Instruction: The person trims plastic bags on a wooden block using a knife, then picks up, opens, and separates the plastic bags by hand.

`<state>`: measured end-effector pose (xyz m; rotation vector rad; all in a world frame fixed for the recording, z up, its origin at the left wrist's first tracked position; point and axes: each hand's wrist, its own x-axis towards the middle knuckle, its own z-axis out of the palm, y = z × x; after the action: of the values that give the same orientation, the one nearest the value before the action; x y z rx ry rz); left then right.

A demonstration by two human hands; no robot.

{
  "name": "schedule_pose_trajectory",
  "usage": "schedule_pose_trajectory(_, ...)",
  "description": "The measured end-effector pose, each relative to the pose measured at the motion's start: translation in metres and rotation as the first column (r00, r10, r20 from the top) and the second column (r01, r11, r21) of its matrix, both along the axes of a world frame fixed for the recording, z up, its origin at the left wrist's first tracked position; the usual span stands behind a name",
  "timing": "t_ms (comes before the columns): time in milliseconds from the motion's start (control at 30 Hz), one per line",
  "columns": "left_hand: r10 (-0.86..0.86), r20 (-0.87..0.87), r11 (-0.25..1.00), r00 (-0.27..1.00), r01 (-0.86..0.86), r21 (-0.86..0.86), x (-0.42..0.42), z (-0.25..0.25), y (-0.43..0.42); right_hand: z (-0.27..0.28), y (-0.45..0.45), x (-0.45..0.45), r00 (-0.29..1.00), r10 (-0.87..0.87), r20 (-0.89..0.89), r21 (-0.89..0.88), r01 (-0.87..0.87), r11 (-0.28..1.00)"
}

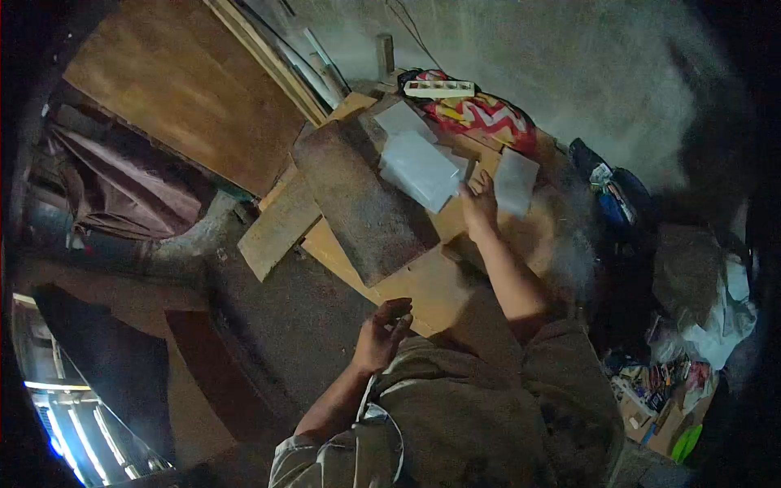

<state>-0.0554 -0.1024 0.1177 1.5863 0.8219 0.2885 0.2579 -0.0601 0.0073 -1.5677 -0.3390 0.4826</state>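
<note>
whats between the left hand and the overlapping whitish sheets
In the head view, a stretch of tan board, then the dark brown sheet, show between the left hand and the whitish sheets.

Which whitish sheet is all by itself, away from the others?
The sheet on the far right, just beyond the right hand. It lies apart, while the other sheets are bunched together left of that hand.
</note>
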Motion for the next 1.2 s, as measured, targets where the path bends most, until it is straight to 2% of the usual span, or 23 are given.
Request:
schedule_pose_trajectory(67,0.016,-0.019,1.0,1.0,-0.016,-0.019,-0.009,-0.011,0.002,-0.023,-0.02,0.005,0.991,0.082,0.106,-0.122,-0.069,0.99)
schedule_pose_trajectory(100,0.022,-0.035,0.999,0.999,-0.023,-0.036,-0.011,-0.014,0.004,-0.023,-0.032,0.007,0.991,0.081,0.104,-0.125,-0.068,0.99)
schedule_pose_trajectory(200,0.048,-0.037,0.992,0.998,-0.052,-0.117,-0.015,-0.003,0.0,-0.018,-0.068,0.023,0.958,0.088,0.274,-0.285,-0.007,0.959)
schedule_pose_trajectory(233,0.006,-0.049,1.0,0.999,-0.005,0.019,-0.021,-0.02,0.004,-0.017,-0.076,0.033,0.933,0.11,0.342,-0.396,0.036,0.918)
schedule_pose_trajectory(267,-0.008,-0.048,1.0,0.999,0.009,0.013,-0.02,-0.021,0.004,-0.017,-0.082,0.045,0.904,0.142,0.403,-0.498,0.087,0.863)
schedule_pose_trajectory(333,0.034,-0.116,0.999,0.993,-0.039,-0.036,-0.018,-0.021,0.005,-0.022,-0.089,0.072,0.923,0.113,0.367,-0.461,0.075,0.884)
schedule_pose_trajectory(367,-0.026,-0.21,0.997,0.977,0.041,0.07,-0.016,-0.018,0.007,-0.028,-0.09,0.089,0.903,0.128,0.409,-0.497,0.103,0.862)
schedule_pose_trajectory(400,-0.033,-0.213,0.996,0.977,0.048,0.069,-0.017,-0.019,0.007,-0.02,-0.087,0.096,0.882,0.145,0.449,-0.529,0.131,0.838)
schedule_pose_trajectory(433,-0.043,-0.189,0.996,0.981,0.057,0.069,-0.018,-0.022,0.007,-0.011,-0.087,0.104,0.928,0.131,0.348,-0.575,0.101,0.812)
schedule_pose_trajectory(467,-0.052,-0.164,0.995,0.985,0.064,0.07,-0.019,-0.024,0.007,-0.014,-0.082,0.116,0.929,0.126,0.347,-0.574,0.104,0.812)
schedule_pose_trajectory(533,-0.018,-0.172,0.998,0.985,0.027,0.053,-0.015,-0.021,0.002,-0.034,-0.074,0.145,0.899,0.209,0.384,-0.687,0.126,0.716)
schedule_pose_trajectory(567,0.018,-0.18,0.999,0.983,-0.012,0.035,-0.014,-0.02,0.0,-0.047,-0.071,0.151,0.806,0.172,0.566,-0.618,0.277,0.735)
schedule_pose_trajectory(667,-0.016,-0.217,0.99,0.976,0.046,0.137,-0.017,-0.025,-0.002,-0.062,-0.06,0.169,0.747,0.204,0.632,-0.627,0.338,0.702)
schedule_pose_trajectory(700,-0.011,-0.222,0.99,0.975,0.042,0.135,-0.02,-0.034,-0.003,-0.057,-0.056,0.174,0.749,0.209,0.629,-0.629,0.332,0.703)
schedule_pose_trajectory(767,0.053,-0.234,0.998,0.971,-0.046,0.032,-0.021,-0.049,-0.005,-0.046,-0.049,0.187,0.867,0.293,0.403,-0.777,0.155,0.61)
schedule_pose_trajectory(800,0.06,-0.238,0.998,0.969,-0.053,0.032,-0.021,-0.047,-0.004,-0.047,-0.044,0.194,0.867,0.3,0.399,-0.778,0.147,0.61)
schedule_pose_trajectory(867,-0.044,-0.256,0.987,0.966,0.082,0.139,-0.02,-0.04,-0.005,-0.05,-0.04,0.212,0.861,0.374,0.344,-0.77,0.032,0.637)
schedule_pose_trajectory(900,-0.036,-0.26,0.988,0.965,0.074,0.137,-0.021,-0.045,-0.005,-0.072,-0.038,0.229,0.86,0.381,0.34,-0.771,0.023,0.636)
schedule_pose_trajectory(933,0.02,-0.177,1.0,0.984,-0.022,-0.009,-0.024,-0.055,-0.006,-0.111,-0.034,0.251,0.779,0.406,0.477,-0.797,0.188,0.574)
schedule_pose_trajectory(1000,0.099,-0.105,0.981,0.989,-0.115,-0.158,-0.018,-0.047,-0.006,-0.106,-0.024,0.248,0.672,0.447,0.591,-0.784,0.345,0.517)
schedule_pose_trajectory(1067,-0.006,-0.326,0.999,0.946,0.016,0.027,-0.009,-0.029,-0.003,-0.06,-0.027,0.24,0.7,0.621,0.354,-0.908,0.097,0.408)
schedule_pose_trajectory(1100,0.002,-0.329,1.0,0.944,0.006,0.026,-0.009,-0.029,-0.001,-0.033,-0.027,0.223,0.804,0.505,0.314,-0.88,0.047,0.472)
schedule_pose_trajectory(1200,-0.033,-0.431,0.999,0.902,0.03,-0.015,-0.011,-0.033,0.001,-0.061,-0.021,0.24,0.805,0.461,0.373,-0.869,0.129,0.478)
